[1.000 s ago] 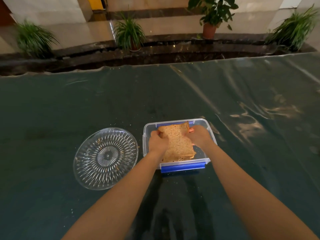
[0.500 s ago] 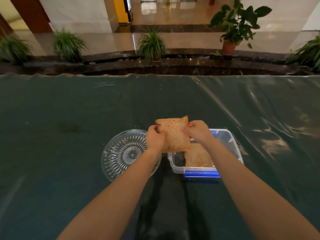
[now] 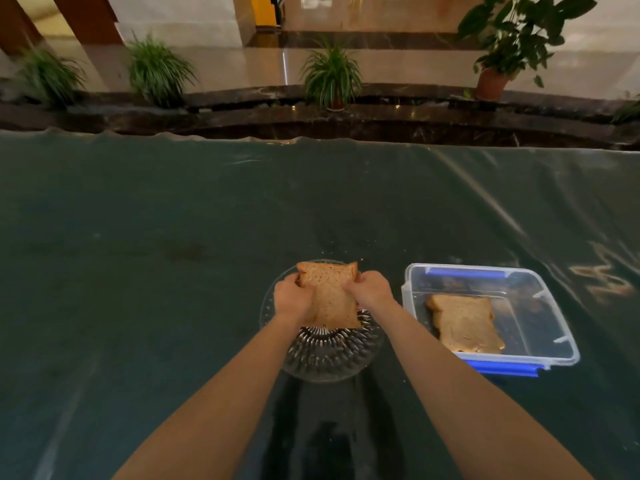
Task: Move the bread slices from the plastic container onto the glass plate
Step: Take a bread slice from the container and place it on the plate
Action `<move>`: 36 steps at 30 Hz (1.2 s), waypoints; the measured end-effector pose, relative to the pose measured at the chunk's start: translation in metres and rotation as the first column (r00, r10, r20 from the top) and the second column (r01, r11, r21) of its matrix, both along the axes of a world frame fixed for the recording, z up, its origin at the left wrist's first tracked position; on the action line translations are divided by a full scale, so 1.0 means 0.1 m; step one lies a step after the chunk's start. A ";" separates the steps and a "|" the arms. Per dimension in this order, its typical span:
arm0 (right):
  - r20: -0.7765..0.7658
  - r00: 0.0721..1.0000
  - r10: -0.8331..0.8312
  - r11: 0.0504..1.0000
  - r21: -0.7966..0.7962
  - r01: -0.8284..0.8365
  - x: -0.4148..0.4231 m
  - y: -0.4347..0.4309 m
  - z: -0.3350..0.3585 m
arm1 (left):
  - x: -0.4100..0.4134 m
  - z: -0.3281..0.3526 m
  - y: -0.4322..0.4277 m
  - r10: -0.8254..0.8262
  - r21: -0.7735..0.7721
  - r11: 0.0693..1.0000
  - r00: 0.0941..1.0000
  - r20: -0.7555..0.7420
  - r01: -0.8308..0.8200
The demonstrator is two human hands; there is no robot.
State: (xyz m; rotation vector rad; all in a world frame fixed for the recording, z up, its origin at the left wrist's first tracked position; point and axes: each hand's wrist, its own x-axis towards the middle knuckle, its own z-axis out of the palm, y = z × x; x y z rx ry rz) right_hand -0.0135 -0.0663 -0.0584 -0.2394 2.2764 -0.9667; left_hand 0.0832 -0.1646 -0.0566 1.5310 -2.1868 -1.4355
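Note:
A brown bread slice [image 3: 330,296] is held over the ribbed glass plate [image 3: 329,358], tilted with its far edge up. My left hand [image 3: 292,299] grips its left side and my right hand [image 3: 372,291] grips its right side. To the right stands the clear plastic container [image 3: 540,299] with blue clips. Another bread slice [image 3: 465,322] lies flat inside it, toward the left. Whether more slices lie beneath it I cannot tell.
The table [image 3: 173,271] is covered with a dark green cloth under wrinkled clear plastic. Beyond its far edge runs a dark stone ledge with several potted plants [image 3: 330,76]. Crumbs dot the cloth near the plate.
Both hands lifted the slice out of the container and carried it left, so it now hangs over the plate. One slice stays in the container.

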 end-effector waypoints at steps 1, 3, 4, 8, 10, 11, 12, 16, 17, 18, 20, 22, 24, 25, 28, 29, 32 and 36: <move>-0.003 1.000 -0.001 1.000 0.024 0.001 0.01 -0.05 -0.04 | 0.01 -0.04 -0.05 -0.006 0.015 1.000 1.000 0.003 0.006; -0.017 1.000 -0.002 0.997 0.075 0.003 0.03 -0.13 -0.12 | 0.00 -0.10 -0.12 -0.023 0.040 0.999 1.000 0.006 0.023; -0.027 1.000 -0.003 0.995 0.096 0.006 0.04 -0.16 -0.15 | 0.00 -0.12 -0.15 -0.039 0.047 0.998 0.999 0.012 0.039; -0.093 0.995 -0.020 0.987 0.159 0.034 0.05 -0.29 -0.29 | -0.06 -0.24 -0.25 -0.131 0.058 0.990 0.990 0.050 0.128; -0.129 0.992 -0.015 0.980 0.197 0.040 0.05 -0.34 -0.33 | -0.09 -0.28 -0.28 -0.184 0.036 0.983 0.979 0.082 0.182; -0.140 0.990 -0.002 0.975 0.218 0.033 0.05 -0.35 -0.35 | -0.10 -0.30 -0.29 -0.210 0.017 0.978 0.973 0.099 0.209; -0.148 0.989 0.013 0.971 0.239 0.023 0.05 -0.36 -0.36 | -0.11 -0.32 -0.30 -0.233 -0.002 0.972 0.966 0.116 0.235; -0.172 0.983 0.068 0.952 0.307 -0.012 0.06 -0.36 -0.42 | -0.11 -0.36 -0.32 -0.296 -0.021 0.953 0.944 0.145 0.302; -0.174 0.982 0.078 0.950 0.312 -0.020 0.07 -0.35 -0.43 | -0.10 -0.37 -0.33 -0.295 -0.017 0.954 0.945 0.142 0.300; -0.177 0.981 0.081 0.951 0.310 -0.023 0.07 -0.35 -0.44 | -0.09 -0.37 -0.33 -0.287 -0.006 0.957 0.948 0.140 0.291; -0.188 0.979 0.078 0.953 0.304 -0.018 0.08 -0.34 -0.44 | -0.06 -0.37 -0.34 -0.262 0.020 0.965 0.956 0.136 0.262; -0.208 0.974 0.087 0.952 0.305 -0.020 0.08 -0.34 -0.41 | -0.04 -0.35 -0.36 -0.248 0.031 0.969 0.959 0.134 0.246; -0.218 0.970 0.105 0.952 0.303 -0.035 0.08 -0.33 -0.37 | -0.03 -0.32 -0.36 -0.254 0.031 0.967 0.957 0.143 0.252; -0.215 0.970 0.117 0.953 0.300 -0.048 0.07 -0.32 -0.35 | -0.02 -0.30 -0.36 -0.259 0.021 0.966 0.954 0.153 0.258; -0.198 0.966 0.165 0.949 0.298 -0.101 0.06 -0.28 -0.27 | -0.01 -0.23 -0.37 -0.287 -0.029 0.954 0.939 0.189 0.298; -0.198 0.963 0.183 0.947 0.298 -0.119 0.04 -0.26 -0.24 | -0.01 -0.21 -0.37 -0.309 -0.050 0.944 0.928 0.207 0.326; -0.177 0.959 0.221 0.943 0.291 -0.163 -0.02 -0.20 -0.14 | -0.03 -0.12 -0.36 -0.376 -0.089 0.904 0.876 0.301 0.418; -0.144 0.944 0.296 0.922 0.300 -0.243 -0.16 -0.05 0.03 | -0.10 0.07 -0.27 -0.414 -0.084 0.866 0.800 0.434 0.494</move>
